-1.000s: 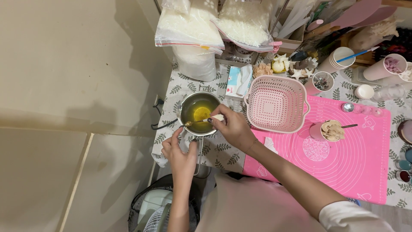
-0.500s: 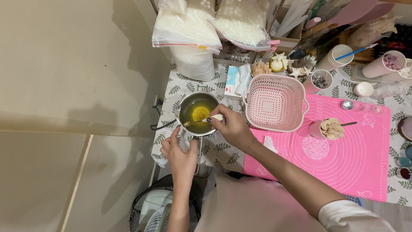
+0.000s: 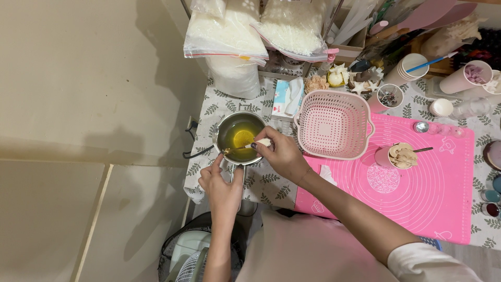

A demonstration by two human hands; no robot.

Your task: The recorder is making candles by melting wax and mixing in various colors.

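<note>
Steel caught the light where a small pot [image 3: 241, 137] sat at the left end of the table [image 3: 209, 112], half full of clear yellow liquid [image 3: 241, 137] with a brighter orange patch near its middle. Her right hand [image 3: 277, 151] was closed around the pale handle of a spoon [image 3: 245, 147], whose gold bowl dipped into the liquid by the near rim. Her left hand [image 3: 222, 183] gripped the pot's long handle [image 3: 241, 180] just below the rim, thumb and fingers wrapped round it. The two hands were near each other but apart. Just right of the pot stood a pink basket [image 3: 333, 124], its near corner resting on a pink mat [image 3: 417, 183]. On that mat, farther right, a pink cup [image 3: 397, 155] held beige lumps and a dark stick. Behind the pot lay a small tissue pack [image 3: 288, 98], and behind that, bags [image 3: 229, 31] of white flakes were stacked against the wall.
</note>
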